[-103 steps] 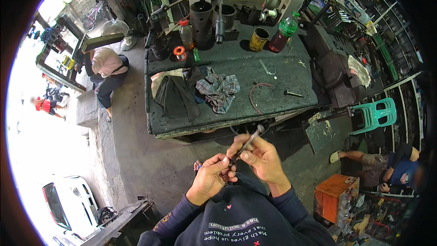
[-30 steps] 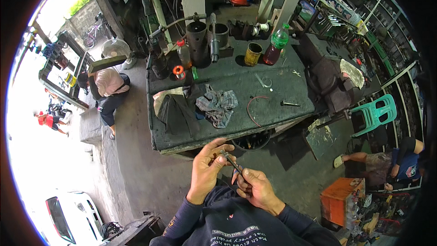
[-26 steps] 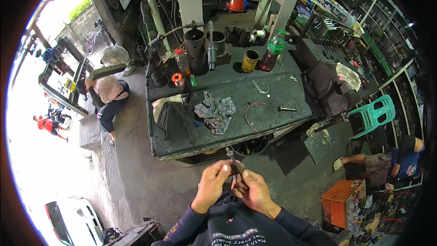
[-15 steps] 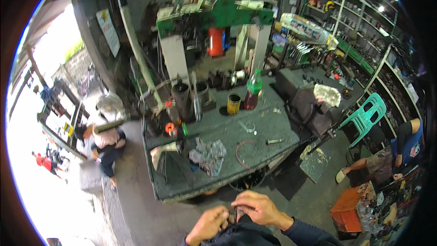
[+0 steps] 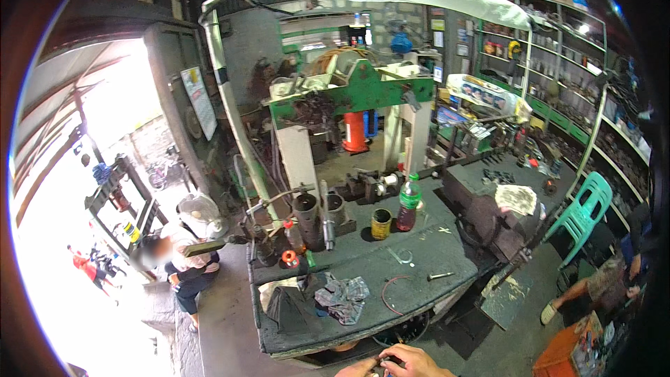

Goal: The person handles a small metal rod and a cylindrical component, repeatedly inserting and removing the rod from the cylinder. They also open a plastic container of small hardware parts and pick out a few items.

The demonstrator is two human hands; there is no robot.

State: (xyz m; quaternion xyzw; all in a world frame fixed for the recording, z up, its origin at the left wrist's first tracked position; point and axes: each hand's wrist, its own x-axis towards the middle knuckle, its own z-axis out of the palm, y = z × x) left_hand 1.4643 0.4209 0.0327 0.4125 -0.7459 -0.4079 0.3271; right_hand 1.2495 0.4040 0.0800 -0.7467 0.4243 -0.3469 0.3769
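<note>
At the lower edge, just off the near side of the workbench, my left hand [image 5: 359,368] and my right hand [image 5: 413,361] meet with their fingertips together. Both are closed, and the lower parts of them are cut off by the frame. A small dark bit shows between the fingers, too small to name. Beyond my hands is the dark workbench [image 5: 317,336]. A crumpled checked cloth [image 5: 343,299] lies on its near left part. Right of the cloth are a thin reddish loop of cord [image 5: 388,293] and a metal bolt [image 5: 440,276].
A bottle of dark red liquid [image 5: 407,211] and a yellow can [image 5: 381,225] stand on the bench. A vise [image 5: 488,223] is at its right. Green chairs [image 5: 581,213] and a seated person [image 5: 604,283] are farther right. Another person [image 5: 188,265] is at the left.
The view has tilted up, so the bench sits lower and shifted right. My hands now show only at the lower edge, fingertips still together.
</note>
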